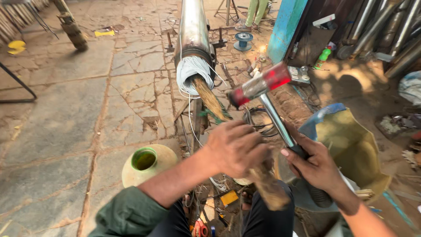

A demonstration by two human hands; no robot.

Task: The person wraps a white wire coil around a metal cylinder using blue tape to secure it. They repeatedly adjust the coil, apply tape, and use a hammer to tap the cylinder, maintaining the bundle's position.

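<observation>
My left hand (234, 147) is closed around a long wooden stick (211, 100) whose far end goes into the mouth of a long steel tube (193, 30). White wire coils (189, 72) bulge out of the tube's end around the stick. The stick's frayed near end (269, 191) pokes out below my fist. My right hand (316, 166) grips the metal handle of a hammer (261, 84) with a red and clear plastic head, raised just right of the tube's mouth.
A green-rimmed clay pot (147, 163) stands on the cracked stone floor (66, 131) below left of the tube. A yellowish sack (353, 145) lies at right. Metal pipes (377, 26) lean at back right. A wire spool (243, 40) and another person's legs (255, 12) are farther back.
</observation>
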